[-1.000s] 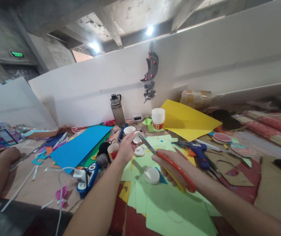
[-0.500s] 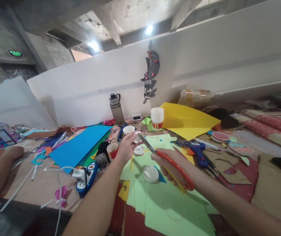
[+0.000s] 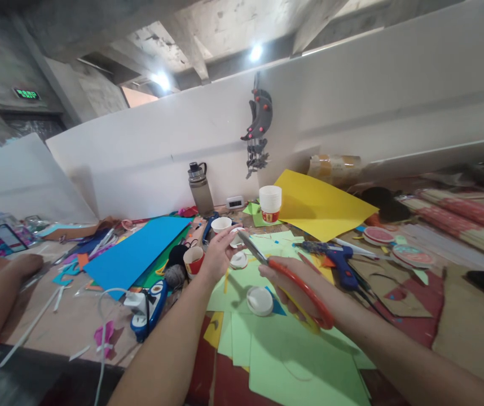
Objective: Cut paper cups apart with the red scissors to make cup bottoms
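My left hand [image 3: 215, 256] pinches a small white round piece [image 3: 237, 239] that looks like the bottom of a paper cup. My right hand [image 3: 286, 273] is wrapped round scissors with a red and yellow handle [image 3: 309, 292]. Their blades point up and to the left, with the tips right at the white piece. Below my hands, a white round cup piece [image 3: 260, 301] lies on light green paper [image 3: 305, 361] beside a blue scrap. A similar white piece [image 3: 238, 260] lies just under my left fingers. A red-and-white paper cup [image 3: 193, 260] stands left of my left hand.
A stack of paper cups [image 3: 270, 202] stands behind, near a grey bottle [image 3: 201, 192]. To the right lies a blue glue gun [image 3: 344, 265]; on the left are blue paper [image 3: 138, 254] and a power strip [image 3: 151, 310]. Another person's arm [image 3: 0, 296] rests at far left.
Hardly anything differs. Both hands keep their places at the white piece, and the whole view has shifted very slightly.
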